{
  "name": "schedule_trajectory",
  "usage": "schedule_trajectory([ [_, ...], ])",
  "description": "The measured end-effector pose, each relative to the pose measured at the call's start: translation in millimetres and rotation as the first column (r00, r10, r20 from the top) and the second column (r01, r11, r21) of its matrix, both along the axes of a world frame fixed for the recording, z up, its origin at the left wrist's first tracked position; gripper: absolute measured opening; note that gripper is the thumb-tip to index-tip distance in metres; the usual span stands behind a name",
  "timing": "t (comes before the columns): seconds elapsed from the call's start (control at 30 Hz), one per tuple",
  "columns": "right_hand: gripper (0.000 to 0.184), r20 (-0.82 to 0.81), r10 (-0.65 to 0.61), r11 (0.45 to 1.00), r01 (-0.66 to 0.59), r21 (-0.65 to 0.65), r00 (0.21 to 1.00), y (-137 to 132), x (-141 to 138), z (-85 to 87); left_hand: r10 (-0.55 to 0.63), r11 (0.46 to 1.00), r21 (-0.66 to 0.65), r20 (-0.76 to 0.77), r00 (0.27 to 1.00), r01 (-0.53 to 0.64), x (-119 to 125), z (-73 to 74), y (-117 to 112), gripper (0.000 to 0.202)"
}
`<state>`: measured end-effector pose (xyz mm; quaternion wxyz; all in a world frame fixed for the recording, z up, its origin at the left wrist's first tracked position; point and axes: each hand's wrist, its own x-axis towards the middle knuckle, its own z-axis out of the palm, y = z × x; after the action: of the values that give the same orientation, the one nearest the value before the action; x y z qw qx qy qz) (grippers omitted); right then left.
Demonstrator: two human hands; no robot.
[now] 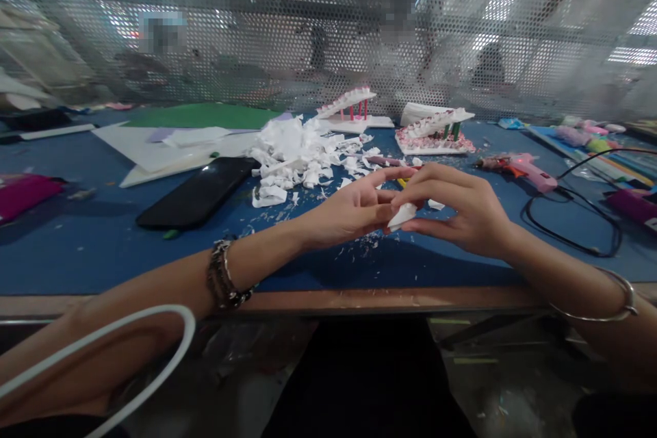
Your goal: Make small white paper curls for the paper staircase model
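Note:
Above the front part of the table, my right hand (456, 209) pinches a small white piece (403, 217) between thumb and fingers. It could be foam or paper; I cannot tell which. My left hand (354, 209) meets it from the other side, its bent fingers against the piece and its index finger stretched out past it. Part of the piece is hidden by the fingers. Behind my left hand lies a heap of torn white scraps (298, 147). Fine white crumbs (367, 246) dot the blue tabletop (287, 263) under both hands.
Two small white models with sloping ramps (349, 104) (436, 124) stand at the back. A pink glue gun (531, 171) and its black cable (575, 246) lie right. Left are a black phone (200, 193), white sheets (154, 150) and a green sheet (205, 116). Perforated metal screens the far side.

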<state>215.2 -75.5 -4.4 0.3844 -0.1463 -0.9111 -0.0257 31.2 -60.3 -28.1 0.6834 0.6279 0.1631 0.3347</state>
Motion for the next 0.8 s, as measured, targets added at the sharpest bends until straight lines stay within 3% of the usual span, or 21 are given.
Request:
schedule_trajectory([
  [0.4,0.019,-0.008,0.098,0.979,-0.098,-0.177,0.995,1,5,4.6,-0.031,0.999,-0.021,-0.045,0.999,0.030,-4,1.5,3,0.064],
  [0.6,0.018,0.012,0.083,0.982,-0.080,-0.173,0.996,1,7,5.7,-0.060,0.997,-0.052,-0.012,0.998,0.059,-3,1.6,3,0.050],
  [0.8,0.019,-0.025,-0.050,0.995,0.048,-0.084,0.998,5,10,1.9,-0.081,0.977,0.190,-0.080,0.993,0.095,-3,3.3,3,0.034],
])
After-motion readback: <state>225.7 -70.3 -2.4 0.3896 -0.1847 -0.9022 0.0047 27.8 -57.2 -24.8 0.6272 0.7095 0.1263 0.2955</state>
